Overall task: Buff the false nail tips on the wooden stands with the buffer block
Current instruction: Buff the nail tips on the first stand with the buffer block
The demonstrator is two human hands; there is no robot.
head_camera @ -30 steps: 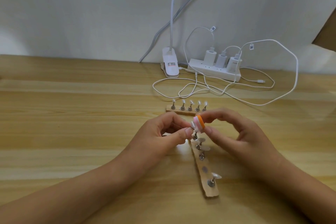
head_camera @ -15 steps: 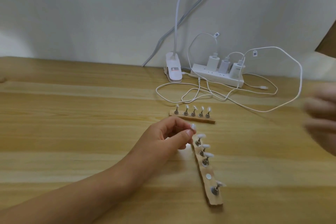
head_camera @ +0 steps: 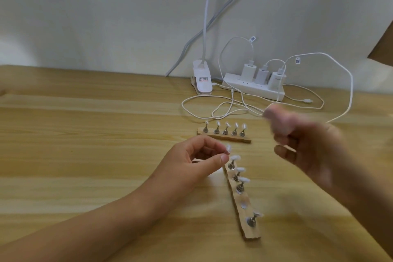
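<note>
Now the left hand (head_camera: 187,161) pinches a nail tip (head_camera: 228,148) at the far end of the near stand (head_camera: 251,234), which runs near-to-far. To its right, the right hand (head_camera: 308,149) is blurred; whether its fingers grip the buffer block, I cannot tell.

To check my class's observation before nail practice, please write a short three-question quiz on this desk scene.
1. True or false: the left hand pinches a small white false nail tip.
2. How many nail tips stand on the far short wooden stand?
3. On the near long wooden stand, which spot shows a bare metal disc? A: farthest; B: fourth from the far end; C: nearest.
Key: 1 true; 2 five; 3 B.
</note>
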